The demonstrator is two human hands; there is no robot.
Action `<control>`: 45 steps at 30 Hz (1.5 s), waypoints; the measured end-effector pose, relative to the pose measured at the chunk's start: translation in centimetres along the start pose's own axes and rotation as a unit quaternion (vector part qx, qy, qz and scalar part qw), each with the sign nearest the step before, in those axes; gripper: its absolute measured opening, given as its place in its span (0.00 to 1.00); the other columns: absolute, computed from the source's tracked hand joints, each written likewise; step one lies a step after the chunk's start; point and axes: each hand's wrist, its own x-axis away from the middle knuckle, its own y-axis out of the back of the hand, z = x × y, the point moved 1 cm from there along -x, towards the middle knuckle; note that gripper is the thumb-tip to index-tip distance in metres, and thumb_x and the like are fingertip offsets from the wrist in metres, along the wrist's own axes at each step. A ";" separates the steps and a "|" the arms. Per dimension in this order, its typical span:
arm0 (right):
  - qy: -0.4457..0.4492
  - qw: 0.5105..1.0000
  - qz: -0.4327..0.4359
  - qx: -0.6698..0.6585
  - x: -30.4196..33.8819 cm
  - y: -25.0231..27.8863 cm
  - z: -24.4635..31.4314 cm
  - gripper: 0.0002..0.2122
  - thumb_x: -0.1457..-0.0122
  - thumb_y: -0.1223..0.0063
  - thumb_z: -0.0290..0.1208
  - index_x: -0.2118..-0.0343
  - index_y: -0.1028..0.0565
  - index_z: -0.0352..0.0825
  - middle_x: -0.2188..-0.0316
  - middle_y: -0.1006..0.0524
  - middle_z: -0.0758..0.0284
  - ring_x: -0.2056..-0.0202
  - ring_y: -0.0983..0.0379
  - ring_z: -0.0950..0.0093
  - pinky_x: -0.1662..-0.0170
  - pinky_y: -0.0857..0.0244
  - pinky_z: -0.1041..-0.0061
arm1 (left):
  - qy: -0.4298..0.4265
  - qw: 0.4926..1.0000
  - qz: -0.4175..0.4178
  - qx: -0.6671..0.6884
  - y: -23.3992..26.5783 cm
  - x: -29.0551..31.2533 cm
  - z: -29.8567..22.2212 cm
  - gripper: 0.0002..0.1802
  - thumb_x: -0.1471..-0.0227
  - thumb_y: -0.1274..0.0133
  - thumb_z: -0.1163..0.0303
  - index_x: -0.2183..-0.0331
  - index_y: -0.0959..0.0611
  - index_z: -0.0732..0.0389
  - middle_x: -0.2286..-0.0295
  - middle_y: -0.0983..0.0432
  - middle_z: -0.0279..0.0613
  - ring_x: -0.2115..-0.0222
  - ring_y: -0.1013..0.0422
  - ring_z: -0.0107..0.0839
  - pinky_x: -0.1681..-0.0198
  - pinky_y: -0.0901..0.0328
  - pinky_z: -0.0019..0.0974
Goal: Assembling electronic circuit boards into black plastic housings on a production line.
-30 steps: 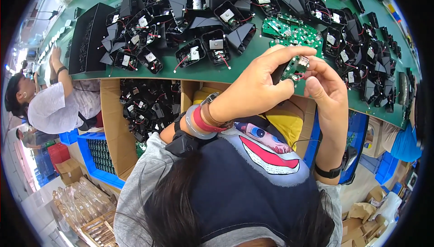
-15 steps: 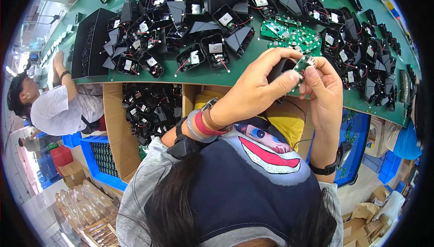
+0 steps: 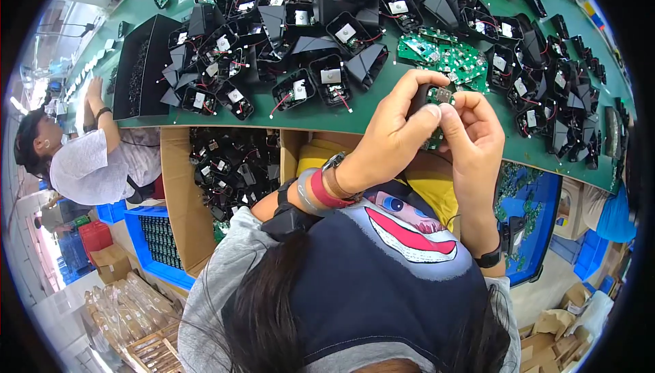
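My left hand (image 3: 399, 120) is closed around a small black plastic housing (image 3: 420, 102), mostly covered by my fingers. Against the housing's open side lies a small green circuit board (image 3: 442, 94) with a silver metal connector. The fingers of my right hand (image 3: 474, 127) pinch the board's right side, and my two thumbs meet on it. How far the board sits inside the housing cannot be made out. Just beyond my hands is a pile of green circuit boards (image 3: 454, 59) on the green tabletop (image 3: 259, 115).
Many black housings with red wires (image 3: 331, 76) crowd the table, with more at right (image 3: 522, 86). A black bin (image 3: 140, 66) stands left. Below the edge are a cardboard box (image 3: 179, 202) of parts and a blue tray (image 3: 529, 216). A co-worker (image 3: 95, 161) sits at far left.
Both hands have drawn slightly left, and the circuit board has turned and come closer against the black housing. My right fingers have closed in nearer to my left thumb.
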 end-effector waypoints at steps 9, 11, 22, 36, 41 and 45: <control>0.032 0.999 0.033 0.000 -0.3 0.3 -0.3 0.09 0.46 0.46 0.24 0.63 0.32 0.35 0.71 0.36 0.77 0.74 0.40 0.91 0.77 0.48 0.92 | 0.030 0.999 0.020 0.003 0.4 0.3 0.4 0.22 0.57 0.58 0.75 0.56 0.31 0.65 0.62 0.32 0.37 0.62 0.36 0.22 0.56 0.40 0.27; -0.029 0.998 0.044 -0.027 -0.3 0.9 0.4 0.11 0.47 0.45 0.22 0.63 0.33 0.34 0.70 0.36 0.76 0.71 0.39 0.89 0.72 0.45 0.91 | 0.036 0.999 0.022 0.009 0.4 0.4 0.3 0.22 0.57 0.58 0.74 0.56 0.31 0.65 0.62 0.32 0.37 0.62 0.36 0.22 0.55 0.40 0.28; 0.023 0.999 0.035 -0.023 -0.1 -0.1 -1.6 0.15 0.44 0.48 0.27 0.56 0.35 0.33 0.62 0.32 0.71 0.62 0.34 0.85 0.61 0.40 0.87 | 0.042 0.994 0.026 0.096 0.5 -0.1 0.0 0.22 0.61 0.60 0.76 0.58 0.31 0.66 0.64 0.30 0.43 0.62 0.34 0.27 0.54 0.40 0.30; 0.016 0.993 0.117 0.023 0.7 0.5 -2.1 0.20 0.41 0.55 0.24 0.46 0.44 0.30 0.56 0.32 0.63 0.54 0.34 0.77 0.51 0.40 0.79 | -0.015 0.994 -0.013 0.106 -0.4 -0.2 1.7 0.20 0.58 0.63 0.79 0.57 0.32 0.67 0.61 0.30 0.47 0.60 0.32 0.30 0.52 0.37 0.34; 0.022 0.992 0.100 -0.072 0.7 -0.3 -2.7 0.20 0.44 0.57 0.18 0.48 0.43 0.29 0.57 0.33 0.63 0.54 0.35 0.76 0.49 0.42 0.77 | -0.010 0.994 -0.023 0.102 0.2 0.2 2.1 0.23 0.57 0.61 0.77 0.54 0.35 0.66 0.59 0.31 0.47 0.58 0.33 0.31 0.51 0.39 0.35; 0.025 0.993 0.092 -0.067 -0.3 0.2 -2.2 0.21 0.43 0.55 0.25 0.46 0.43 0.30 0.54 0.31 0.63 0.53 0.34 0.77 0.51 0.39 0.79 | -0.056 0.996 -0.016 -0.062 0.3 -0.5 0.7 0.32 0.56 0.58 0.74 0.46 0.41 0.64 0.51 0.40 0.47 0.51 0.41 0.32 0.49 0.42 0.35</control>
